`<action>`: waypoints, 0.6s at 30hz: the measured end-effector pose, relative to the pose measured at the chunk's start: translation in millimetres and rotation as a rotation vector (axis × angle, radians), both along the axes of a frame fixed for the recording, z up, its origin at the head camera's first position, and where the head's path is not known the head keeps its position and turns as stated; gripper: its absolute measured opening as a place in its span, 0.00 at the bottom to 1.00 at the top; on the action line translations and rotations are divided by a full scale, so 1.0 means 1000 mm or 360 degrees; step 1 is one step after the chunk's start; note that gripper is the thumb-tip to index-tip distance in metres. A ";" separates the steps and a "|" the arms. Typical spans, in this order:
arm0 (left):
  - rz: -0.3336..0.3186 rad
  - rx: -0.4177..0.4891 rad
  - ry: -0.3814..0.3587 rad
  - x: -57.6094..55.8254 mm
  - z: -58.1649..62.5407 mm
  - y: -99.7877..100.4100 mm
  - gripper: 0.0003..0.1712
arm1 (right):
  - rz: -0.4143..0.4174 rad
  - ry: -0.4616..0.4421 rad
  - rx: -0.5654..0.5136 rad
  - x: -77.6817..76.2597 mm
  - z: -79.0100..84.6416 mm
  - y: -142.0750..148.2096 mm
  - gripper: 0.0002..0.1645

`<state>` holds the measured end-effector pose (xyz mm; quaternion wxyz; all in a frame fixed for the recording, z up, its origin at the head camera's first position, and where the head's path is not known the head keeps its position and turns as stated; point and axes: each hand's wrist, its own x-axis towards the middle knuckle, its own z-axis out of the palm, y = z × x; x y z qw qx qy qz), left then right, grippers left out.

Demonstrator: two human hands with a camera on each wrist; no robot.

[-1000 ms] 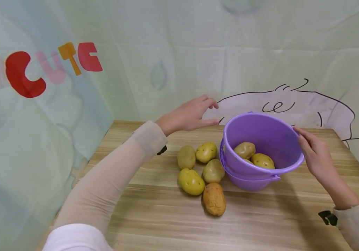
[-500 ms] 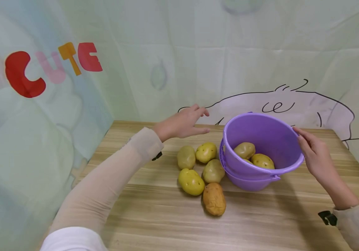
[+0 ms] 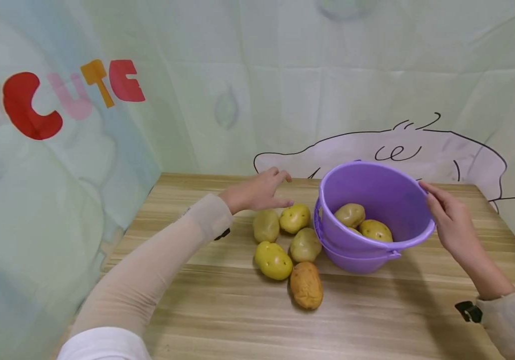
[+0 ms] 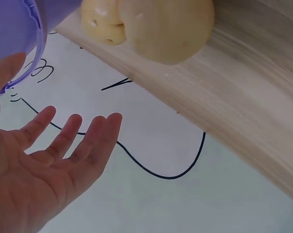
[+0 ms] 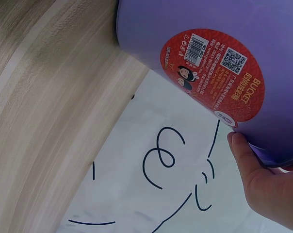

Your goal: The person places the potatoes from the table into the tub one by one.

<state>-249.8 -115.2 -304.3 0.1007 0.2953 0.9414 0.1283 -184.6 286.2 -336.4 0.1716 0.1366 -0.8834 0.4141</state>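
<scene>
A purple bucket (image 3: 374,200) leans toward me on the wooden table, with several potatoes (image 3: 376,230) inside. My right hand (image 3: 455,220) grips its rim on the right side, fingers over the edge. In the right wrist view a red oval label (image 5: 214,75) shows on the bucket's wall. My left hand (image 3: 259,191) hovers above the far side of the loose potatoes, fingers spread and holding nothing. Its thumb overlaps the top of a yellow potato (image 3: 295,218) in the head view. Beside that one lie a duller potato (image 3: 266,226) and a greenish-brown potato (image 3: 305,245).
Nearer to me are a bright yellow potato (image 3: 273,260) and an orange-brown, wrinkled potato (image 3: 306,285). The bucket's handle (image 3: 318,225) hangs down its left side. A printed cloth (image 3: 239,100) stands behind the table's far edge.
My left hand has moved left and down, away from the bucket's rim to above the loose potatoes. My right hand, the bucket and the potatoes have stayed in place.
</scene>
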 end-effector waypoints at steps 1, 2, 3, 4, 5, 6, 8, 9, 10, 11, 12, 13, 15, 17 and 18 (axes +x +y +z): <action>0.0011 -0.0001 -0.0011 0.000 -0.002 -0.001 0.40 | -0.0001 0.0000 0.0000 0.000 0.000 0.000 0.25; 0.0022 0.0002 -0.0020 0.001 -0.004 -0.001 0.40 | -0.0001 0.0000 0.0000 0.000 0.000 0.000 0.25; 0.0032 0.0005 -0.0030 0.001 -0.007 -0.002 0.40 | -0.0002 0.0002 0.0000 0.000 0.000 -0.001 0.25; 0.0044 0.0002 -0.0036 0.001 -0.009 -0.002 0.39 | -0.0003 0.0003 0.0000 0.000 0.001 -0.001 0.25; 0.0053 0.0004 -0.0041 0.001 -0.011 -0.002 0.39 | -0.0002 0.0005 0.0000 0.000 0.001 -0.001 0.25; 0.0062 0.0002 -0.0045 0.001 -0.014 -0.003 0.39 | -0.0002 0.0008 0.0001 0.000 0.001 -0.001 0.25; 0.0069 0.0002 -0.0058 0.001 -0.019 -0.004 0.39 | 0.0002 0.0013 0.0000 0.000 0.001 -0.002 0.25; 0.0070 -0.0004 -0.0059 0.001 -0.022 -0.004 0.39 | 0.0003 0.0015 -0.0001 0.000 0.001 -0.002 0.25; 0.0072 -0.0007 -0.0060 0.001 -0.024 -0.005 0.40 | 0.0005 0.0018 -0.0003 0.000 0.001 -0.002 0.25; 0.0072 -0.0004 -0.0065 0.001 -0.027 -0.005 0.40 | 0.0007 0.0018 -0.0004 -0.001 0.001 -0.002 0.25; 0.0078 -0.0002 -0.0074 0.001 -0.029 -0.005 0.40 | 0.0009 0.0018 -0.0005 -0.001 0.001 -0.001 0.25; 0.0082 0.0000 -0.0082 0.001 -0.031 -0.006 0.41 | 0.0009 0.0016 -0.0008 -0.001 0.000 -0.001 0.25; 0.0090 0.0004 -0.0092 0.001 -0.035 -0.007 0.41 | 0.0008 0.0010 -0.0007 -0.001 0.000 -0.001 0.25; 0.0091 0.0009 -0.0098 0.000 -0.039 -0.008 0.43 | 0.0006 0.0004 -0.0007 0.000 0.000 0.000 0.25; 0.0090 0.0009 -0.0098 0.000 -0.040 -0.008 0.43 | 0.0007 0.0002 -0.0008 0.000 0.000 0.000 0.25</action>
